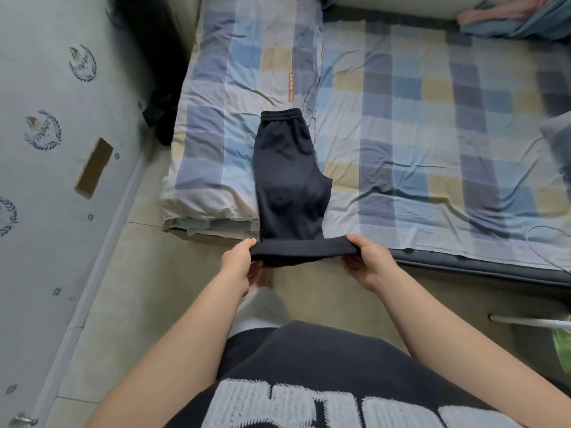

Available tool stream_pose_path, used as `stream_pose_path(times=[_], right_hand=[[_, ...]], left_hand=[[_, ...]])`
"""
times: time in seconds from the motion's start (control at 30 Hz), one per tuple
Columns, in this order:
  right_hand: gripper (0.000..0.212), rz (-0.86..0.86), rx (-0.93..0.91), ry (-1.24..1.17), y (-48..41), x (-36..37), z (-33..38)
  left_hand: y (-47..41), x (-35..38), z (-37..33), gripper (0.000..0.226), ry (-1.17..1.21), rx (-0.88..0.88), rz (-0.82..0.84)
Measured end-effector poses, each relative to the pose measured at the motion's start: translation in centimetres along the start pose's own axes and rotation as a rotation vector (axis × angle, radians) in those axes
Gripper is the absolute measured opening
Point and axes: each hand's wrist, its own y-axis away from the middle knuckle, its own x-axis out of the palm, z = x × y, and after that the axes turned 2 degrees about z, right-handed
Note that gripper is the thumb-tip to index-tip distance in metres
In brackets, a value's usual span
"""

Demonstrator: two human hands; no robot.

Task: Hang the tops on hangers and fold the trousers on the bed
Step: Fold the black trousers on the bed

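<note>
I hold the dark trousers (289, 177) at their near end with both my hands. My left hand (239, 262) grips the left side of this end, with the thumb on top of the cloth and the other fingers curled under it. My right hand (369, 261) grips the right side in the same way, the thumb above and the fingers below. Between my two hands the cloth is stretched into a thick folded edge, a little in front of the bed's near edge. The rest of the trousers lies flat on the bed (432, 134), on the checked sheet, with the elastic waistband (281, 114) at the far end. At the far right corner of the bed lies a pile of pink and blue cloth (519, 18).
</note>
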Motion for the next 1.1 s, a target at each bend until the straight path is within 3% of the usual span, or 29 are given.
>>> stream_pose_path(times=[0.4,0.47,0.8,1.1], right_hand=[[0.010,-0.088,0.043,-0.042,-10.9,17.0,16.9],[0.010,-0.095,0.047,-0.038,-12.8,18.8,19.3],[0.010,-0.061,0.042,0.056,-27.6,26.3,29.5],[0.010,0.005,0.050,0.151,-46.0,31.5,32.1]], left_hand=[[-12.3,7.4,-23.2,0.011,-0.043,-0.073,0.074],[-14.4,8.8,-25.7,0.019,-0.046,-0.087,0.090],[-27.6,16.9,-34.8,0.016,-0.052,-0.061,0.092],[-43.9,24.2,-37.9,0.014,-0.129,-0.014,0.048]])
